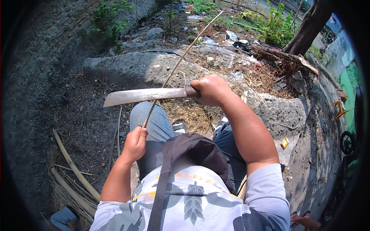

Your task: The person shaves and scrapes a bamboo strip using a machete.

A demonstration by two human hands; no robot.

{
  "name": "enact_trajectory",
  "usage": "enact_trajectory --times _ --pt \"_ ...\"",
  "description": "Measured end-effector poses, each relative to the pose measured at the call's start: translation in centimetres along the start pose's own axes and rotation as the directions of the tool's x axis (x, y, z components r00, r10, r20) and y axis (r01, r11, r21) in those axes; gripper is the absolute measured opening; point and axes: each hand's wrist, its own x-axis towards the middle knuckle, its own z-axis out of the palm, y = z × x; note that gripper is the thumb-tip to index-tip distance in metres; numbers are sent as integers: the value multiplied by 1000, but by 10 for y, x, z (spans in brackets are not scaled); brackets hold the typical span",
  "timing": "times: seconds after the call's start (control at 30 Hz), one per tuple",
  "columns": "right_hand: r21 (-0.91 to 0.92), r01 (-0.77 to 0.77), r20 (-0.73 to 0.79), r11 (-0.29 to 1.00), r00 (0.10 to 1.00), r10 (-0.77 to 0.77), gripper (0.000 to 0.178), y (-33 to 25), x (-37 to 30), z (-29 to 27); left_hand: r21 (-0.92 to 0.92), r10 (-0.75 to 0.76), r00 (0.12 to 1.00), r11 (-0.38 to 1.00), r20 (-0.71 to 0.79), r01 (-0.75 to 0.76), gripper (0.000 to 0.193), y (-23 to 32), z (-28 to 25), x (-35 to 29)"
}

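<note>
My right hand (pixel 212 91) is closed around the dark handle of a machete (pixel 146 95), whose broad, worn blade points left across my lap. A long thin bamboo strip (pixel 175 69) slants up and away to the right from my left hand (pixel 135 143), which is wrapped round its near end above my left thigh. The blade crosses over the strip a little beyond my left fist. Whether the edge bites into the strip or only rests against it, I cannot tell. A black bag (pixel 196 152) with a strap lies against my front, between my thighs.
Bamboo lengths and thin strips (pixel 79 173) lie on the ground to my left. Ahead is a rough concrete slab (pixel 127 69), with dry shavings (pixel 190 115) near my feet and litter beyond. A tree trunk (pixel 310 29) stands far right. Other people's limbs show at both lower corners.
</note>
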Motion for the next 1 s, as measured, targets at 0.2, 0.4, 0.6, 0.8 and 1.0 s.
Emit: enact_trajectory --times 0.2,0.4,0.6,0.8,1.0 --pt "-39 -39 -78 998 996 36 17 20 6 3 35 26 1000 999 11 -27 36 4 -8 -5" --pt "-6 -135 -26 991 991 135 13 23 0 9 43 -38 998 998 42 37 37 -4 -2 -7" --pt "3 67 5 998 998 -67 13 5 5 15 43 -9 1000 999 -3 9 37 4 4 -3" --pt "-25 -144 -24 989 989 144 18 32 15 7 79 5 1000 997 -31 -3 37 -12 -11 -14" --pt "434 -627 34 647 729 683 30 94 3 20 160 -30 999 987 12 28 36 -6 -19 -28"
